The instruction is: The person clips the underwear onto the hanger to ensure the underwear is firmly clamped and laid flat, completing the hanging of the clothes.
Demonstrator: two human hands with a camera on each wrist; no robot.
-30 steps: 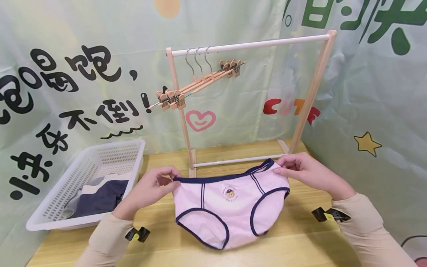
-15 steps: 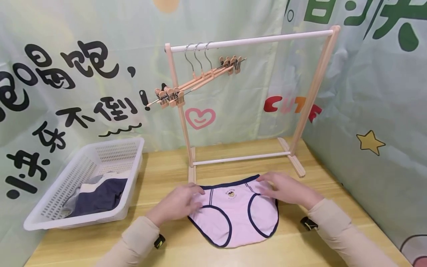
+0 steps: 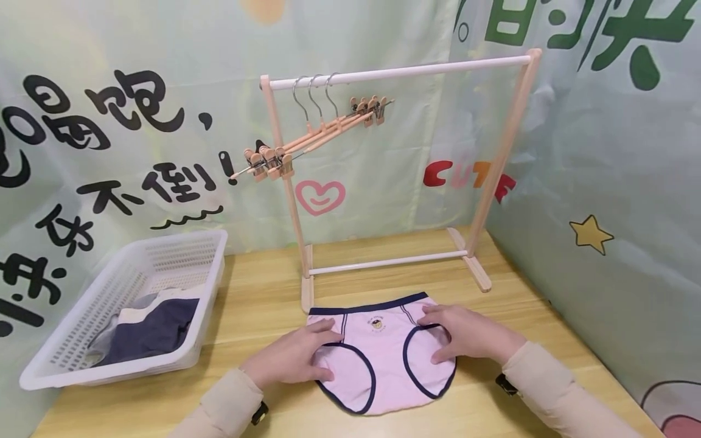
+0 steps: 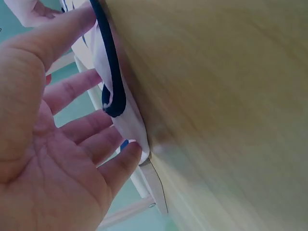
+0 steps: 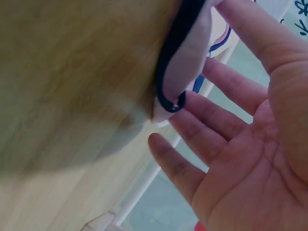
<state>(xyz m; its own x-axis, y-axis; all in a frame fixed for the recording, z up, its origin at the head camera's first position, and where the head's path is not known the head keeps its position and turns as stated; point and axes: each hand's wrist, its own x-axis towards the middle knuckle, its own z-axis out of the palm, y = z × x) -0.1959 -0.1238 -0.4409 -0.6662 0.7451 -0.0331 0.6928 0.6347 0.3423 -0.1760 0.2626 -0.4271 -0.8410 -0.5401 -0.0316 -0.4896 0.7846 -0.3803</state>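
Pink underpants [image 3: 391,371] with navy trim and a small printed face lie flat on the wooden table, waistband toward the rack. My left hand [image 3: 296,354] rests on their left side, fingers spread, thumb near the left leg opening. On the right side my right hand [image 3: 468,334] touches the cloth the same way. Both wrist views show the fingertips on the cloth, with extended fingers on the left hand [image 4: 62,125] and on the right hand [image 5: 245,125]. Neither palm is closed round the fabric.
Behind the underpants stands a wooden rack [image 3: 402,73]. Several clip hangers [image 3: 323,134] hang at its left end. A white basket [image 3: 210,292] at the left holds dark and grey clothes [image 3: 150,331]. Printed cloth walls [image 3: 591,292] enclose the table [image 3: 263,286].
The underpants, earlier held up by the waistband between both hands, have come down flat onto the table. Both hands have let go of the waistband and slid nearer over the cloth.
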